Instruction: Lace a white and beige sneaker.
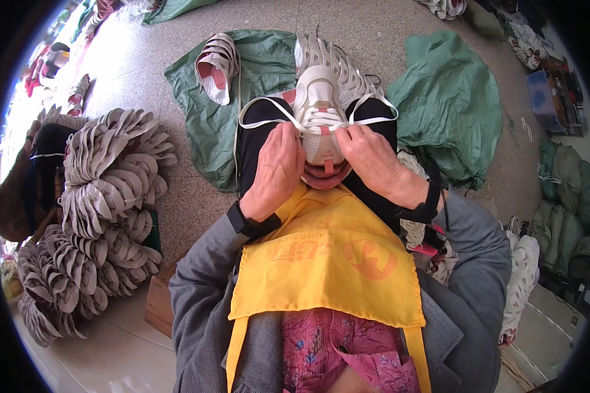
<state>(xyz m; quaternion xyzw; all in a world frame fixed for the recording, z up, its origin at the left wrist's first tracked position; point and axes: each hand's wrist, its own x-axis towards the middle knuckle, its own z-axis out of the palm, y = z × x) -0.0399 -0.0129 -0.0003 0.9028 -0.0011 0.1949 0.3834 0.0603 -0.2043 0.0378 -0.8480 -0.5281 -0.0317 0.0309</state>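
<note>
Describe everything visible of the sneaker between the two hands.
Off-white and beige, the sneaker has a mesh-looking toe and tongue, pink accents and pinkish lining. White laces cross its front and loop out to both sides, pinched by the left hand and right hand. It sits between the knees, toe pointing away from the person, opening toward the yellow apron. Its sole is hidden.
</note>
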